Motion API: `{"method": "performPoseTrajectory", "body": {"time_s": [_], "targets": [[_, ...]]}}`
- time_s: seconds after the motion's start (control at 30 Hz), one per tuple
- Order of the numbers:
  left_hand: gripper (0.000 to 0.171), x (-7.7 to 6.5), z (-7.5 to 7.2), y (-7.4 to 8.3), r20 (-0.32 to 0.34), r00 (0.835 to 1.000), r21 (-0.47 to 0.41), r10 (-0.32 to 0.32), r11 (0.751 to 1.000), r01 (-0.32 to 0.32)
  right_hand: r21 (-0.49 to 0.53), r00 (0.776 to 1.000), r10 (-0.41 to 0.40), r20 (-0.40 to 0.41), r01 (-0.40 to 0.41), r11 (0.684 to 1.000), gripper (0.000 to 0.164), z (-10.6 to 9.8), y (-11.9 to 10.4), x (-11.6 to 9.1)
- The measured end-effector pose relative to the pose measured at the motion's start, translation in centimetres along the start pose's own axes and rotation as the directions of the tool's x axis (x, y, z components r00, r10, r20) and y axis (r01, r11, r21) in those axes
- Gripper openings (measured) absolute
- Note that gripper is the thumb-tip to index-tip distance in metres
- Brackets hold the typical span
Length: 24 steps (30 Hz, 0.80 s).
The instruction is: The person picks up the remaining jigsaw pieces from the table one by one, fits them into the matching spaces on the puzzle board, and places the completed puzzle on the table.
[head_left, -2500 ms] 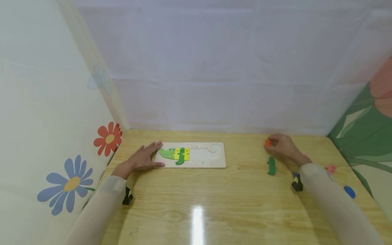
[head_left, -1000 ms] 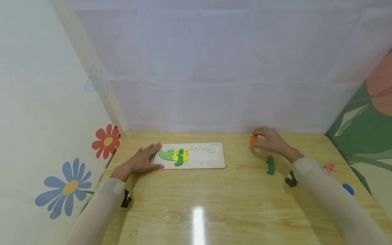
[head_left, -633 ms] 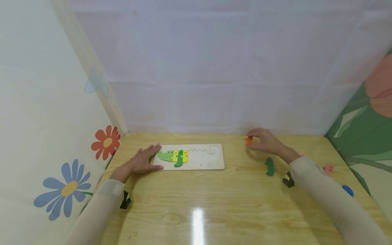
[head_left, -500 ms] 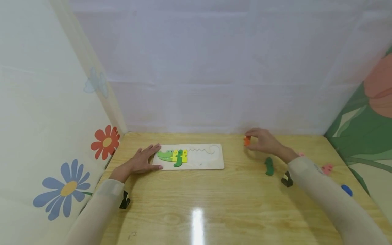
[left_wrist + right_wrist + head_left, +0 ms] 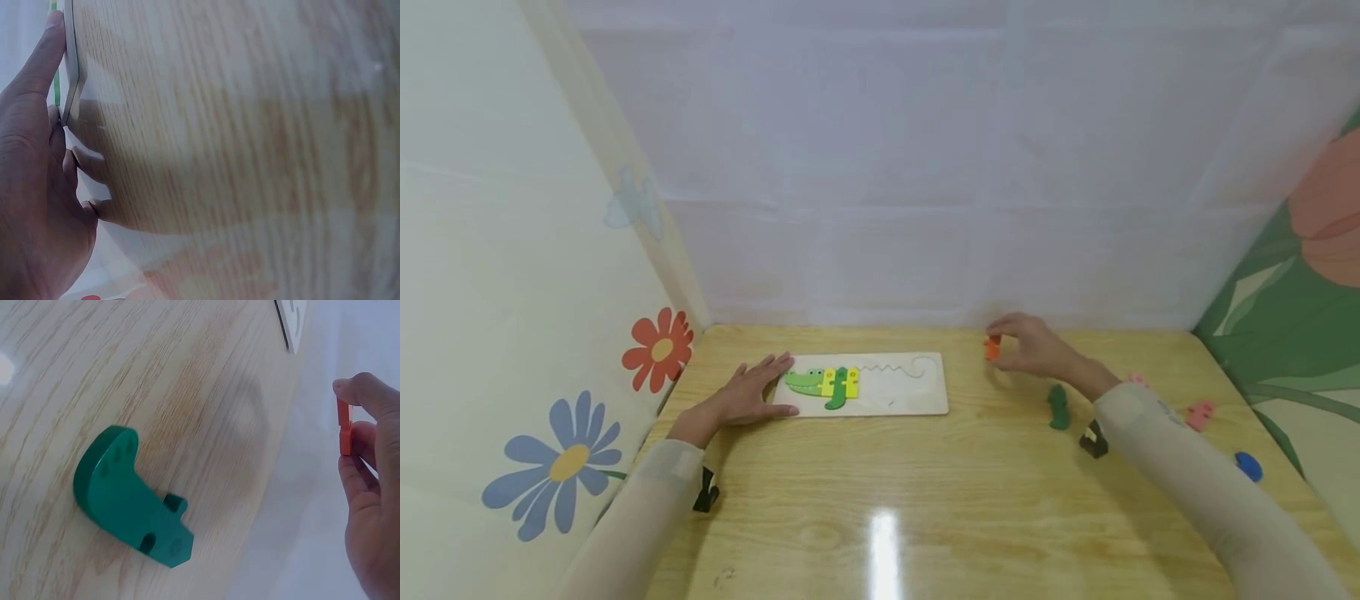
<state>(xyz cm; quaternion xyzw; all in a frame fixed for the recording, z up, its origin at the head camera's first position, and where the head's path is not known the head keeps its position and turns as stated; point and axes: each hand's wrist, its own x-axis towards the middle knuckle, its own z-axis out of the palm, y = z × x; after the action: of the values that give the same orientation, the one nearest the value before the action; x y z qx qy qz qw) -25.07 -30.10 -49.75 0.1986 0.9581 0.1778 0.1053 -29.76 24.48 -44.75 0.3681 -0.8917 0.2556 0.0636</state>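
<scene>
Spread over the left end of a white puzzle board [image 5: 902, 396], my left hand [image 5: 743, 395] rests with straight fingers and its thumb on the near edge. A light green crocodile head piece [image 5: 803, 382] lies on the board, joined to yellow pieces [image 5: 852, 383] and a dark green leg piece [image 5: 839, 390]. Right of the board, my right hand [image 5: 1033, 348] pinches an orange puzzle piece [image 5: 992, 347] between thumb and fingers, held above the table. In the right wrist view the orange piece [image 5: 344, 428] is seen edge-on. Below that hand lies a dark green leg piece [image 5: 1058, 407].
Pink pieces [image 5: 1201, 414] and a blue piece [image 5: 1248, 466] lie on the table's right side, beyond the right forearm. Black wrist-camera mounts [image 5: 1093, 440] hang below both wrists. A white cloth wall [image 5: 865, 250] closes off the table's back edge.
My right hand has carried the orange piece leftward from the right side toward the board. The left hand has stayed on the board's left end.
</scene>
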Motion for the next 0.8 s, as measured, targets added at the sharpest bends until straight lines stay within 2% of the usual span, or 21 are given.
{"method": "performPoseTrajectory", "body": {"time_s": [0.27,0.8], "targets": [[0.104,-0.1,0.0,0.1,-0.01,1.0,-0.012,0.01,1.0,-0.01,0.008,1.0,-0.019,0.024,0.019,1.0,0.048,0.3,-0.8,0.7],[0.104,-0.2,0.0,0.3,-0.007,1.0,-0.024,0.004,1.0,-0.004,0.024,0.996,-0.094,0.012,0.094,0.995,0.048,2.2,-1.3,1.9]]}}
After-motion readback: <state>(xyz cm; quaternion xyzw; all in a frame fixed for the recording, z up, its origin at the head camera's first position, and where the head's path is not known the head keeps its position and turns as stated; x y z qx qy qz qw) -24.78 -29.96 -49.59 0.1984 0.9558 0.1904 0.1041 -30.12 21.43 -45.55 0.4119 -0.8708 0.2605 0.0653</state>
